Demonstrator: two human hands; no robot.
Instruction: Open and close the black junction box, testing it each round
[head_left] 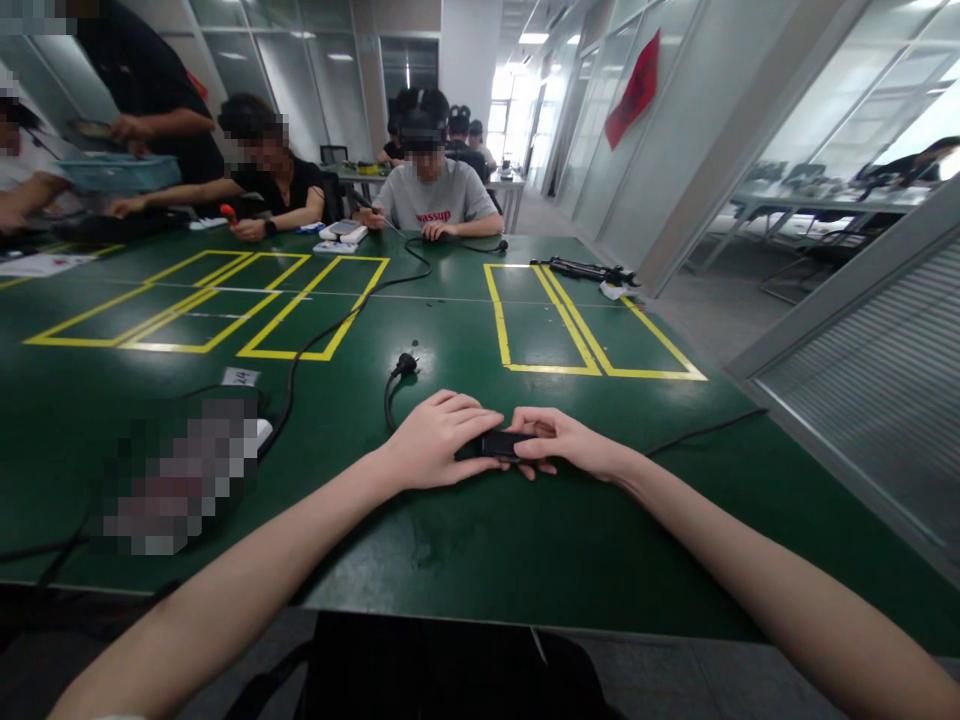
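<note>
Green worktop (570, 570), with left hand (437, 440) and right hand (574, 443) around one black block (504, 446).
In my head view, yellow tape rectangles (551, 370) mark the worktop's farther part. I have the left hand wrapped over the block's left end and the right gripping its other end, thumb on it. The block is between them; I can't tell whether it touches the surface. A black plug (406, 366) lies just beyond the left hand.
</note>
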